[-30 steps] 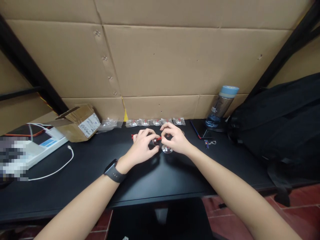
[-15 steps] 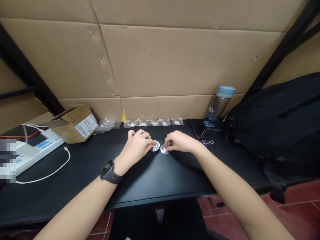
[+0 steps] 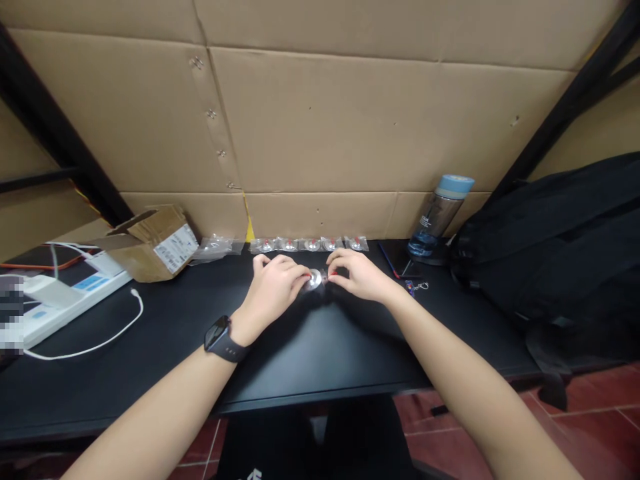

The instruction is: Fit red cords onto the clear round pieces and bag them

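Observation:
My left hand [image 3: 277,283], with a black smartwatch [image 3: 225,338] on its wrist, pinches a silvery round disc [image 3: 315,279] by a small red part at its edge. Facing it, my right hand [image 3: 357,275] has thumb and fingers closed on the red part [image 3: 334,273] of a second disc, seen nearly edge-on and blurred. The two discs are very close together over the black table [image 3: 320,353]; whether they touch I cannot tell. Behind my hands, several similar discs with red parts lie in a row of clear bags [image 3: 313,245].
At left stand an opened cardboard box [image 3: 155,247], crumpled clear plastic [image 3: 217,247], a white power strip [image 3: 75,297] and a white cable [image 3: 117,337]. To the right are a phone [image 3: 400,259], a keychain [image 3: 417,287], a water bottle [image 3: 440,217] and a black backpack [image 3: 560,253].
Both hands have moved slightly away from me, bringing the discs up and closer together. The right-hand disc has turned from lying flat to nearly edge-on.

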A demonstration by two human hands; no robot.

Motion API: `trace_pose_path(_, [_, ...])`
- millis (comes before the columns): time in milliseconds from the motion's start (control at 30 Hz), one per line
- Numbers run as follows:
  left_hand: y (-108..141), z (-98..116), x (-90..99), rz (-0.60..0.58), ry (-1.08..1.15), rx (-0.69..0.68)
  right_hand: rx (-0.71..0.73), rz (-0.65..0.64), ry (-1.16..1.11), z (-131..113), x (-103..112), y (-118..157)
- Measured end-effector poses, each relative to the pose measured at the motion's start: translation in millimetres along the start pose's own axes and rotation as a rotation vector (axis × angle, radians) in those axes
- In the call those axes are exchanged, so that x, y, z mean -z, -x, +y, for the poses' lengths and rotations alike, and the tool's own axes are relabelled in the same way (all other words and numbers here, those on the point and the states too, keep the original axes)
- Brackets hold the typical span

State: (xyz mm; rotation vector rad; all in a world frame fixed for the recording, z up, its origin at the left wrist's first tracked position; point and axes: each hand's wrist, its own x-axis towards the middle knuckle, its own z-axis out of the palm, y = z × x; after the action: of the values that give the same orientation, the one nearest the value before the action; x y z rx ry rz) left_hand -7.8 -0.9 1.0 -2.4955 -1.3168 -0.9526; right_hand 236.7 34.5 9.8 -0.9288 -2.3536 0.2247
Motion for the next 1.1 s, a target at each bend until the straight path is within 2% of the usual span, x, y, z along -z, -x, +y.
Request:
trace_pose_path(100, [-3.5,-3.5,7.2,0.173,0.044,0.152,-0.063,0.017,0.124,4.9,-0.7,1.7])
trace_pose_path(167, [-5.6,-7.9,12.8,0.228,0.111,0.266,-0.075,0.016,0.129,6.4,0.4,1.9])
trace_pose_path(267, [-6.6,-15.1,14.7,0.243,0.251,0.362,-0.055,0.036,0.075,3.3,2.6,0.0])
trace_pose_path(400, [-5.3,-18.6,1.7,0.213,0.392,0.421,0.002,0.152,-0.031,-5.8,2.2,-3.4])
trace_pose_path(533, [-5.0,-17.8,-15.0,0.153,0.539,0.459,0.069,0.258,-0.122,-11.4,-0.2,-4.7])
trace_pose_path(767, [-5.8,-18.7,-28.9,0.097,0.809,0.458,0.12,0.323,-0.173,-14.1,-7.7,-4.8])
trace_pose_path(1100, [-3.7,-14.7,-26.7,0.083,0.809,0.417,0.132,0.353,-0.181,-15.3,-13.9,-5.6])
